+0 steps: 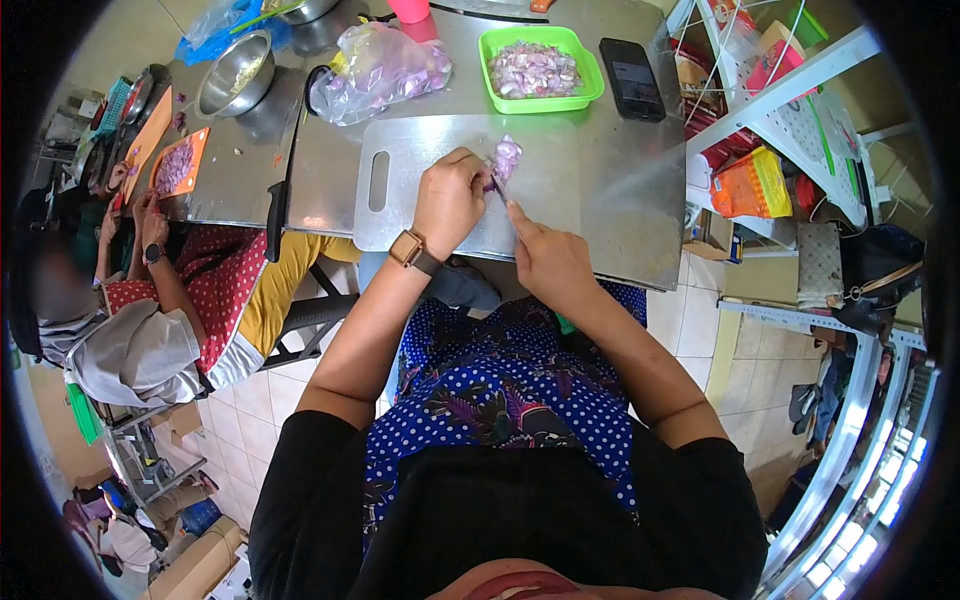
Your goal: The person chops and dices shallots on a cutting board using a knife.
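On a metal table lies a pale cutting board (400, 225). My left hand (452, 195), with a watch at its wrist, is closed on a small purple onion piece (489, 184) over the board. My right hand (553, 262) is wrapped round the handle of a small knife (501, 191), whose blade is at the onion piece. Cut purple onion (507, 157) lies just beyond my fingertips. Behind the board stands a green container (598, 80) filled with chopped onion. A plastic bag (375, 75) with onions in it lies to the left of the container.
A phone (632, 78) lies at the back right. At the left, a co-worker (170, 310) works over an orange board (198, 150) with chopped onion. A metal bowl (207, 95) and a black-handled knife (277, 215) are between us. A white shelf (790, 90) stands at right.
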`<state>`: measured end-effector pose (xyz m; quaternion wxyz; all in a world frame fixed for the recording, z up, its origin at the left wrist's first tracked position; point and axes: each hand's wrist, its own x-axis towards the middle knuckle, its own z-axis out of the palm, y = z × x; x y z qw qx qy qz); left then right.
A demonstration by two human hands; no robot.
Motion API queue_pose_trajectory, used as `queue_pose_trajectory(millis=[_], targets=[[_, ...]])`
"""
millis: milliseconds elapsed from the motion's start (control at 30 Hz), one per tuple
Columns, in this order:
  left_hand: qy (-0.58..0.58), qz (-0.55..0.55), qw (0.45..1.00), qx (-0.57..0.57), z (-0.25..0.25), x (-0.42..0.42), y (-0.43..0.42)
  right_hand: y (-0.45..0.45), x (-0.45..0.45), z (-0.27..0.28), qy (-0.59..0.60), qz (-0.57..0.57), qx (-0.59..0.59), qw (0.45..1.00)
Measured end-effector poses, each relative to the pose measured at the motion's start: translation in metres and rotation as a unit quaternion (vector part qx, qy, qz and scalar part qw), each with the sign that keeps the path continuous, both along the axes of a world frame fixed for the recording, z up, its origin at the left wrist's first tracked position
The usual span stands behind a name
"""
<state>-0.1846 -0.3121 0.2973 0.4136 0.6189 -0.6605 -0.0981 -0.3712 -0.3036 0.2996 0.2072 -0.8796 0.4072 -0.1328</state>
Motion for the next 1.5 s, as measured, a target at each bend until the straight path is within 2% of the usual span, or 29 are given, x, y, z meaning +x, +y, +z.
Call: queue_pose_trajectory(millis=[100, 167, 233, 400, 500, 567, 900, 1000, 1100, 1167, 1300, 1500], targets=[[0.008, 0.001, 1.000, 0.001, 0.001, -0.002, 0.002, 0.002, -0.008, 0.006, -0.022, 0.002, 0.007, 1.000], [0.015, 0.005, 1.000, 0.003, 0.001, -0.002, 0.002, -0.003, 0.001, 0.007, -0.100, 0.002, -0.024, 0.995], [-0.017, 0.006, 1.000, 0.024, 0.001, 0.000, 0.003, -0.010, 0.013, 0.000, -0.083, 0.004, -0.019, 0.996], [-0.010, 0.001, 1.000, 0.007, -0.002, 0.001, 0.001, -0.004, 0.007, -0.006, -0.003, 0.002, -0.012, 1.000], [-0.006, 0.004, 1.000, 0.010, -0.002, 0.002, 0.003, 0.002, -0.004, 0.003, -0.019, 0.012, -0.003, 1.000], [-0.002, 0.004, 1.000, 0.012, 0.000, 0.001, 0.002, -0.002, -0.002, 0.005, -0.082, 0.005, -0.018, 0.996], [0.006, 0.006, 1.000, 0.006, -0.004, 0.002, 0.003, 0.002, -0.003, -0.001, -0.040, 0.004, -0.004, 0.999], [0.012, 0.008, 1.000, 0.006, 0.000, 0.000, 0.001, -0.001, 0.001, -0.001, -0.107, 0.000, -0.018, 0.994], [0.017, 0.012, 1.000, 0.009, 0.003, -0.002, 0.006, -0.010, 0.018, -0.004, -0.098, 0.004, -0.020, 0.995], [0.017, 0.013, 1.000, 0.006, 0.005, -0.002, 0.004, -0.013, 0.021, -0.007, -0.051, 0.005, -0.016, 0.999], [0.026, 0.009, 1.000, 0.002, -0.001, 0.000, 0.005, 0.004, -0.001, 0.000, -0.027, 0.002, -0.007, 1.000], [0.029, 0.013, 0.999, 0.007, -0.001, -0.001, 0.006, -0.005, 0.013, 0.002, -0.086, 0.002, -0.003, 0.996]])
